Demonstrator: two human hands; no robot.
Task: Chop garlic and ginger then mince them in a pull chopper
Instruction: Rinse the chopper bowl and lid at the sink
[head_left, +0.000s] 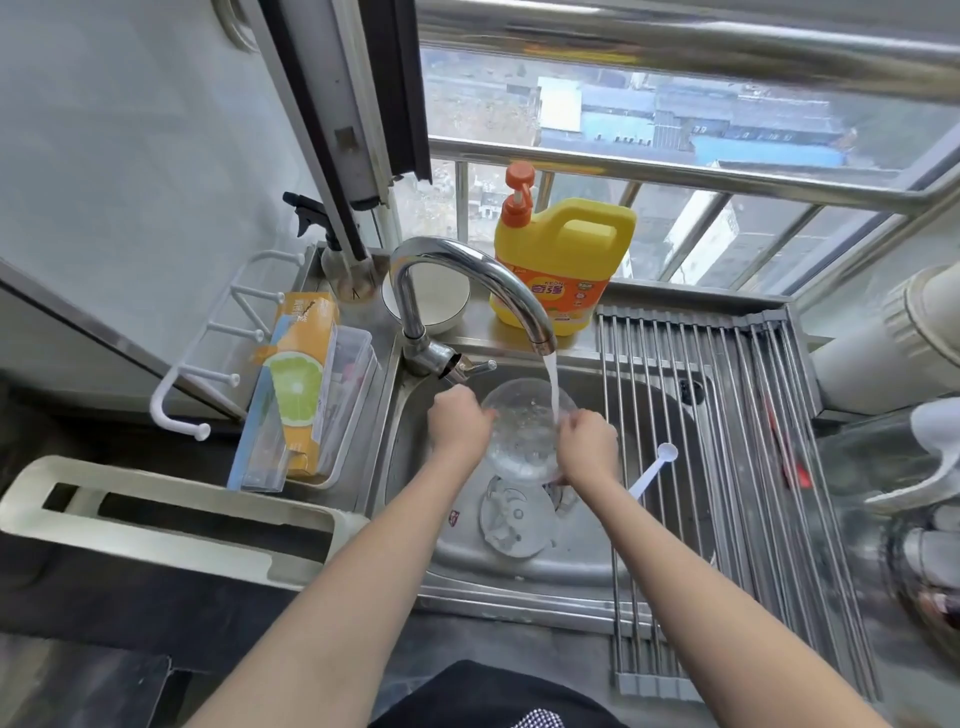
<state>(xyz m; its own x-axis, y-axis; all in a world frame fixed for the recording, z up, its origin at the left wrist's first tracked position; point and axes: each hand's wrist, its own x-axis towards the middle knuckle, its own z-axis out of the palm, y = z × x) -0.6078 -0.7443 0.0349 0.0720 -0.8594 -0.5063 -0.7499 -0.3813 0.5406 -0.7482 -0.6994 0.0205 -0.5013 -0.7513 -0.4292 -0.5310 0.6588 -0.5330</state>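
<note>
Holding a clear chopper bowl (524, 431) over the steel sink (415, 467), the left hand (460, 418) grips the bowl's left rim and the right hand (589, 447) grips its right rim, fingers curled round the edge. Water from the curved faucet (467, 280) falls into the bowl. Beneath it, on the sink floor, lies a round white lid (514, 519). A white spoon (652, 470) rests at the left edge of the roll-up drying rack (753, 467). A yellow detergent jug (563, 260) stands on the far ledge.
</note>
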